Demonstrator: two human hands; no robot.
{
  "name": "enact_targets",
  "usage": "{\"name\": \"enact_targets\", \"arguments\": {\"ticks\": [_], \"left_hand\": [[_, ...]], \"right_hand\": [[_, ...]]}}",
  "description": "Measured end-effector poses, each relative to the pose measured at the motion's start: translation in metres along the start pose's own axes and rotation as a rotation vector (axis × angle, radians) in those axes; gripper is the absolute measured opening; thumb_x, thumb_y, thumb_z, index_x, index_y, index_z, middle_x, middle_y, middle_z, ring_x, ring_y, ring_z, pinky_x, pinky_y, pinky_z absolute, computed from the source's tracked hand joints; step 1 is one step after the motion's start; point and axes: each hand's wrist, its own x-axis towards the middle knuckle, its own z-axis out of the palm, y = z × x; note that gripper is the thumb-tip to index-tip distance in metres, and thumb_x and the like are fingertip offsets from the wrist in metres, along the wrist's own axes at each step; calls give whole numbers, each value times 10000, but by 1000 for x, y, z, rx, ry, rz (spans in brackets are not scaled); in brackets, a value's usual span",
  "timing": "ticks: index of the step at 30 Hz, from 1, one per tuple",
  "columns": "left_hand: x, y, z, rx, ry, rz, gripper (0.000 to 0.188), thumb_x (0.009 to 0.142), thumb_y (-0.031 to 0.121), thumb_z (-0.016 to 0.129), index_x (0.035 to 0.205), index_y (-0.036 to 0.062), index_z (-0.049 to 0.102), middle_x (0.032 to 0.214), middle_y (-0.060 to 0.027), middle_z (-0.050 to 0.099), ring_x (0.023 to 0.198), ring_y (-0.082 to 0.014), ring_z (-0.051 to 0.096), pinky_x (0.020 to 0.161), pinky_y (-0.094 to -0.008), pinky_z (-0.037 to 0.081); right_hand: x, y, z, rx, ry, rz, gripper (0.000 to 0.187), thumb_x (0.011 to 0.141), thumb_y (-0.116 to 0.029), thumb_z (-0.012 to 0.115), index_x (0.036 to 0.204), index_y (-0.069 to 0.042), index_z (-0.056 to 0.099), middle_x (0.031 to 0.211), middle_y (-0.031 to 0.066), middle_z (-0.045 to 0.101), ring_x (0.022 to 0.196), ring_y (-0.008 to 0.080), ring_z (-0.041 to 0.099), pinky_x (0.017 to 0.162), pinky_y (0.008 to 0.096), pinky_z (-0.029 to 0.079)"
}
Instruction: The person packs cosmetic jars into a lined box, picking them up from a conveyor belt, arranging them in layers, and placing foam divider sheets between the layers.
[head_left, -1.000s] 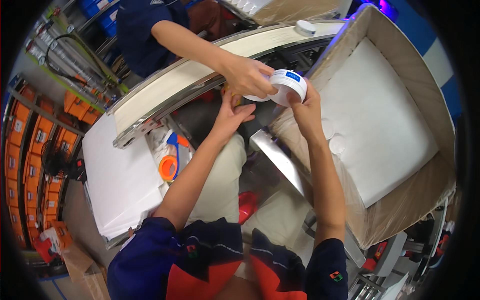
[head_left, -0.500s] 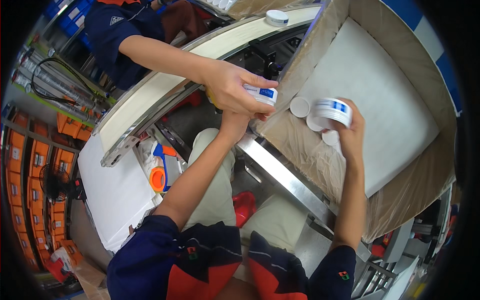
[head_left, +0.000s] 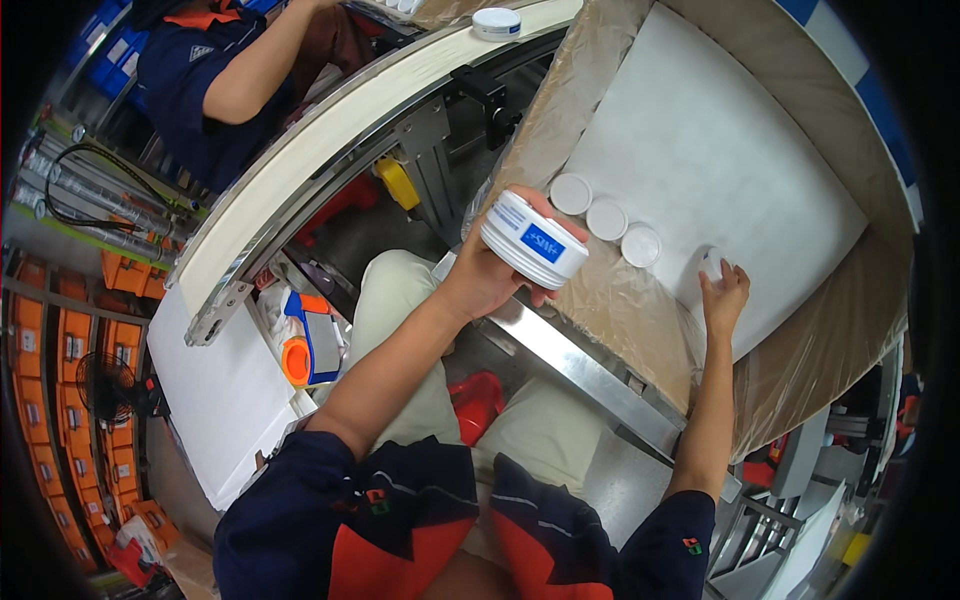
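Observation:
My left hand [head_left: 478, 278] is wrapped around a flat round white jar [head_left: 512, 248] with a blue label, tilted above the near left rim of a large box. Inside that box [head_left: 880, 320], which has a plastic liner, my right hand [head_left: 727, 300] reaches down. Its fingers grip another white jar [head_left: 711, 264], low over the white sheet [head_left: 720, 170] or touching it; I cannot tell which. Three round white jars stand in a slanting row along the box's left side: a far one [head_left: 571, 194], a middle one [head_left: 607, 219] and a near one [head_left: 641, 245].
A curved cream conveyor [head_left: 330, 120] runs left of the box, carrying a white jar [head_left: 496, 24]. A person [head_left: 215, 90] is beyond it. A metal bar [head_left: 580, 375] crosses before my knees. At left are a blue and orange tape dispenser [head_left: 312, 345] and a white surface [head_left: 215, 390].
The other person's arm has drawn back from beside my left hand, which now holds the labelled jar alone. My right hand has lowered its jar deeper into the box. The view has shifted slightly.

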Motion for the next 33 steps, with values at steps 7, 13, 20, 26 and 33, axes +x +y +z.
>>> {"name": "enact_targets", "arguments": {"ticks": [7,13,20,26,33], "left_hand": [[-9,4,4,148,85,100,385,921,409,609,1161,153,449,1144,-232,636,632,-218,678,457,-279,538],[-10,3,9,70,106,77,347,920,310,640,1155,148,443,1147,-221,638,641,-220,679,458,-279,535],[-1,-23,-1,702,230,303,280,899,-7,536,1151,99,474,1181,-187,638,966,-247,672,822,-332,550],[1,-52,5,1314,-32,386,448,827,-58,536,1254,66,480,1249,-196,577,1084,-374,604,920,-401,484],[1,-53,3,1222,13,159,669,854,19,643,1439,65,321,1324,-160,526,1054,-268,610,919,-355,502]], "right_hand": [[-15,-59,8,-346,-523,399,1080,612,-222,886,1478,-163,243,1320,283,431,1201,449,473,958,504,474],[-14,-39,11,31,-574,246,1082,625,-267,886,1483,-84,254,1347,289,422,1225,472,462,1007,515,421],[7,-146,-22,615,-621,248,847,704,-250,826,1415,-20,428,1374,192,497,1211,309,529,992,432,442],[-33,-218,-61,861,-757,-308,963,635,-304,865,1429,-6,408,1359,168,540,1250,300,514,1047,394,404],[14,-65,-23,-140,-227,83,847,658,-439,844,1215,102,504,1200,294,551,1116,420,520,987,461,415]]}}
